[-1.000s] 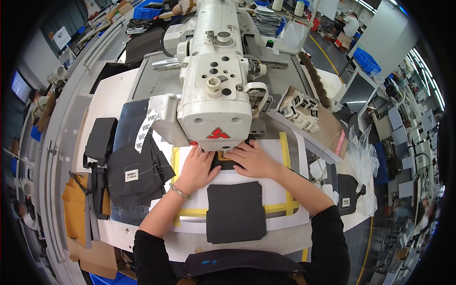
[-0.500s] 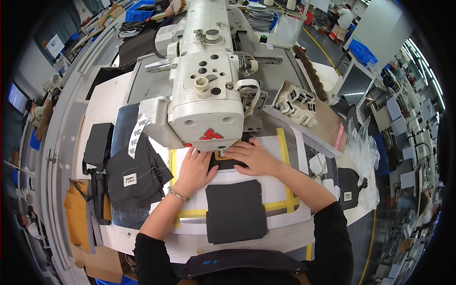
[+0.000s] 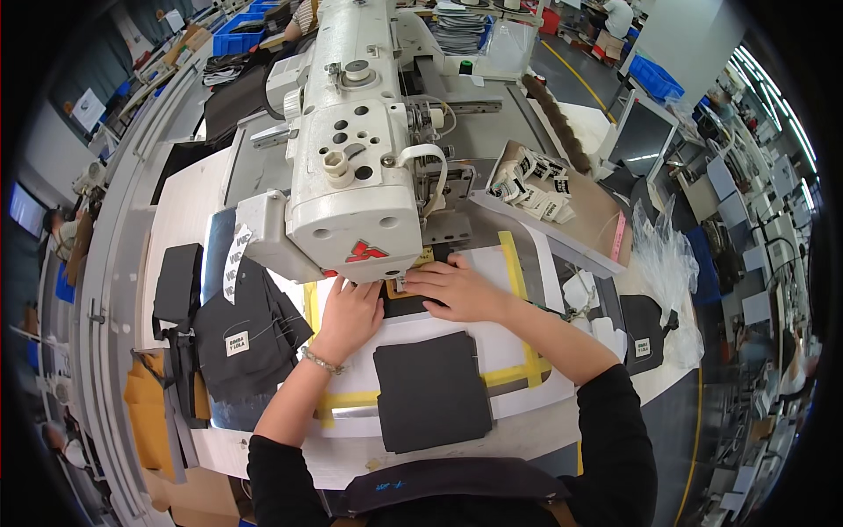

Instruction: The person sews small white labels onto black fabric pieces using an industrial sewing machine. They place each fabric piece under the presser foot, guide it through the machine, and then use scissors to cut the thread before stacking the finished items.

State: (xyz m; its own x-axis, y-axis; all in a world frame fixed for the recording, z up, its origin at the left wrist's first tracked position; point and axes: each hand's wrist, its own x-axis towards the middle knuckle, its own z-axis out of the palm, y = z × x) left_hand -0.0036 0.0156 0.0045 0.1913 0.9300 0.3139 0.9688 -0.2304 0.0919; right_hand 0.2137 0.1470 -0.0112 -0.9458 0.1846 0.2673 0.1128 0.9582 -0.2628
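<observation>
Both my hands lie at the front of a white sewing machine head (image 3: 356,211). My left hand (image 3: 349,318) rests flat, fingers stretched forward beside the left end of a black fabric piece (image 3: 404,306). My right hand (image 3: 461,294) reaches in from the other side, its fingers extended over that piece. Its fingertips touch down close to a small light label inside a tan frame (image 3: 392,290), partly hidden by the fingers and the machine head. Nearer to me, a stack of dark fabric panels (image 3: 433,391) lies on the white, yellow-taped sheet (image 3: 351,400).
At left are dark panels (image 3: 250,329), the top one bearing a white label, and mustard fabric (image 3: 151,408). An open cardboard box (image 3: 606,224) of labels stands at right, beside a clear plastic bag (image 3: 667,281) and a labelled dark piece (image 3: 644,338).
The whole view has shifted slightly. My left thumb has drawn in toward its fingers, and my right thumb has pulled back a little. More of the tan frame shows between my hands.
</observation>
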